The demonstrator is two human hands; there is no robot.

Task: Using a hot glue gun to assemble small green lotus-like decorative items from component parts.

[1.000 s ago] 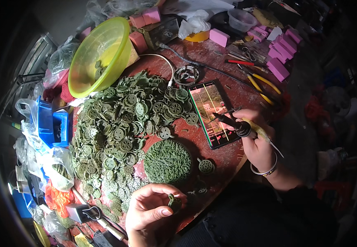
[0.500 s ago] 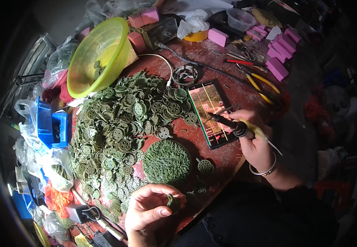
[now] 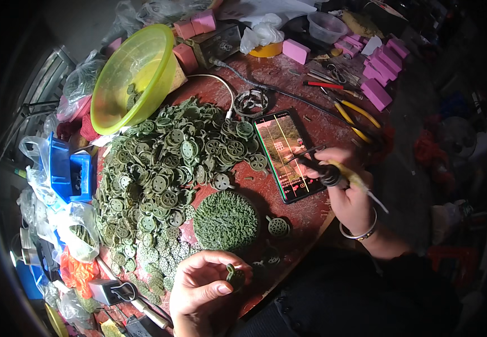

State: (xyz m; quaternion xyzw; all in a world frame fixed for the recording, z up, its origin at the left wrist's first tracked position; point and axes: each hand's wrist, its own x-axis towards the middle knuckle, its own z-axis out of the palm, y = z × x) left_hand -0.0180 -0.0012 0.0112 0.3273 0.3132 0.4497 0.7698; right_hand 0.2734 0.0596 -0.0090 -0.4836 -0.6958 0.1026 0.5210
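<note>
My left hand [image 3: 198, 286] is near the lower middle, its thumb and fingers pinching a small dark green openwork pendant piece [image 3: 235, 276] with a loop on top. Over the lower right part of a lit phone [image 3: 284, 149], my right hand [image 3: 347, 185] grips a black pen-shaped tool [image 3: 328, 174] with a thin tip and a yellowish cord. Between the hands lies a round, rough-textured green pad [image 3: 226, 221]. A loose round green piece [image 3: 279, 227] rests to the pad's right. Left of the pad spreads a large heap of similar green pieces [image 3: 165, 168].
A yellow-green basin [image 3: 100, 90] leans behind the heap. Blue bins [image 3: 66, 174] stand at the left. Pink blocks [image 3: 377, 92] and yellow-handled pliers [image 3: 361, 115] lie at the far right. A dark cable [image 3: 288, 90] crosses the red tabletop [image 3: 311, 224].
My right hand has tilted the pen-shaped tool a little, shifting its tip slightly. The picture on the phone differs a bit. My left hand keeps its pinch on the pendant piece.
</note>
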